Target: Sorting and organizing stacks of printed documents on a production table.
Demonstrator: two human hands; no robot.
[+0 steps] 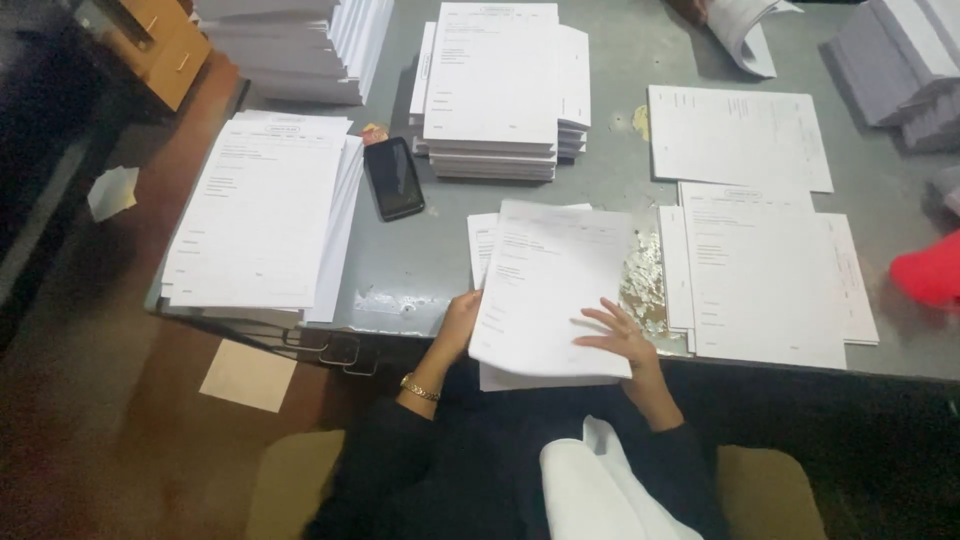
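The bundle of printed sheets (548, 290) lies at the near edge of the grey metal worktop (420, 260), directly in front of the person, its near end raised slightly off a few further sheets (483, 240) beneath it. The left hand (458, 325) has its grip closed on the bundle's left edge, thumb on top and fingers under. The right hand (618, 335) rests flat on the lower right part of the top sheet, fingers spread, pressing rather than grasping; its grip is released. A gold bracelet (420, 388) sits on the left wrist.

Judged from the layout, the sorting or collating work appears to be partway through: several stacks are already formed, and the bundle in hand has not yet been set on any of them.

Surrounding items:
- Just right of the bundle, two overlapping paper stacks (765, 280), and a single flat stack (738, 135) behind them.
- Centre rear, a tall stack of forms (495, 85).
- Left, a thick stack (262, 215) overhanging the worktop edge.
- Between the left and centre stacks, a black smartphone (393, 178), screen dark.
- Patches of worn paint (643, 275) beside the bundle.
- Far right, a red object (930, 270), partly out of view.
- Another person's hand with papers (742, 25) at the rear edge.
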